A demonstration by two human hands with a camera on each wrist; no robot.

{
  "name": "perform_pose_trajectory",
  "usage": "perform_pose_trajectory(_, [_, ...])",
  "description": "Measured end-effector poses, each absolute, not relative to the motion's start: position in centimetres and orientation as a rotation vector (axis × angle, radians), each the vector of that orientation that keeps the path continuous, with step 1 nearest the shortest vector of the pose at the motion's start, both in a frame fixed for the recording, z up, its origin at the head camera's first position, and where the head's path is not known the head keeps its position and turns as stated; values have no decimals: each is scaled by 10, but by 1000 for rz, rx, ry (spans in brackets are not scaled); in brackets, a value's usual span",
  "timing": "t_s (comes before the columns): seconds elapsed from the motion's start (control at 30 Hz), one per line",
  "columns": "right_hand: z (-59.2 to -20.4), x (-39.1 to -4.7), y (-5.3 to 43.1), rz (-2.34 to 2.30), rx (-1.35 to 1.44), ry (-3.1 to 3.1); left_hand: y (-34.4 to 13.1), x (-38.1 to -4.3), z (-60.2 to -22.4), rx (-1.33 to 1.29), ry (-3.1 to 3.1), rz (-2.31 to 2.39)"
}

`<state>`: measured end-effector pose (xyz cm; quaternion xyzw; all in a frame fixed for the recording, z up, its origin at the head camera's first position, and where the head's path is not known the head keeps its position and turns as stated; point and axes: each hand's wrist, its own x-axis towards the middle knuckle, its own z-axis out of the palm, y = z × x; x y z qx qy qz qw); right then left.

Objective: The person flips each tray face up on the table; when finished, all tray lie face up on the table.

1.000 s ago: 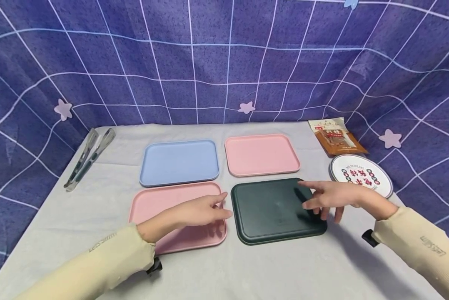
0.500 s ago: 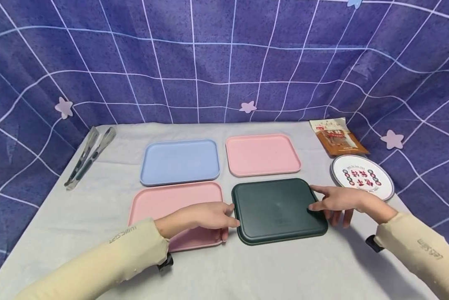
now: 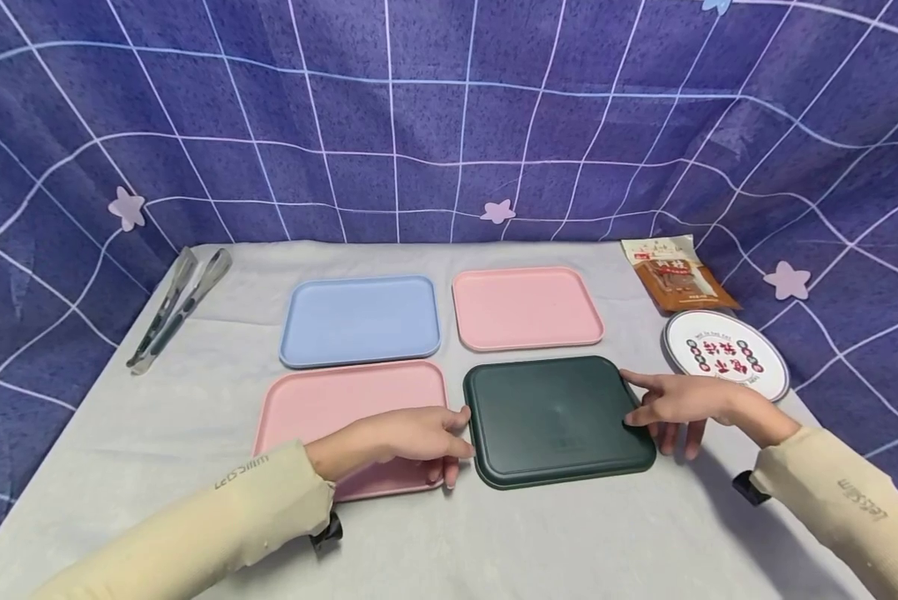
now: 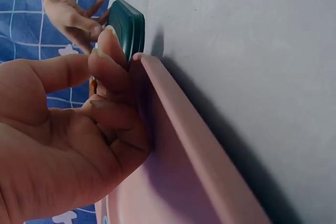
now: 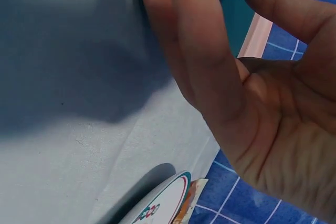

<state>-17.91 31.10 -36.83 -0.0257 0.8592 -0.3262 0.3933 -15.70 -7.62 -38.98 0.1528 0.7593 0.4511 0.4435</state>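
A dark green tray (image 3: 554, 421) lies flat at the front right of the group of trays. My left hand (image 3: 411, 433) reaches over the right end of the front pink tray (image 3: 306, 396), with fingertips at the green tray's left edge. In the left wrist view its fingers (image 4: 113, 72) are bent, and the green tray (image 4: 128, 27) shows just past them. My right hand (image 3: 681, 400) is at the opposite short side, index finger and thumb spread along the edge. From the right wrist, the right fingers (image 5: 202, 40) extend toward the tray's side.
Behind are a blue tray (image 3: 359, 321) and a second pink tray (image 3: 527, 308). Metal tongs (image 3: 179, 312) lie far left. A round white plate (image 3: 726, 350) with printed lettering and a brown food packet (image 3: 677, 275) sit at the right, before a blue grid curtain (image 3: 419, 117).
My left hand has moved right, to the green tray's left edge, then drawn back slightly. The right hand has shifted right from over the tray to its right edge.
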Motion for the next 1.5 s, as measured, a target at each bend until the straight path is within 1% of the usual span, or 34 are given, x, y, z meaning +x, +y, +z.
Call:
perform_pose_trajectory(0.57, [-368, -182, 321, -921, -81, 2118, -86, -160, -393, 379, 1685, 1204])
perform_pose_trajectory(0.9, [-372, -181, 325, -981, -108, 2103, -83, -152, -383, 377, 1752, 1308])
perform_pose_trajectory(1.3, [-376, -180, 326, -1042, -95, 2079, -66, -152, -380, 426, 1975, 1374])
perform_pose_trajectory(1.5, [-375, -179, 327, -1034, -95, 2084, -56, -150, -377, 409, 2066, 1421])
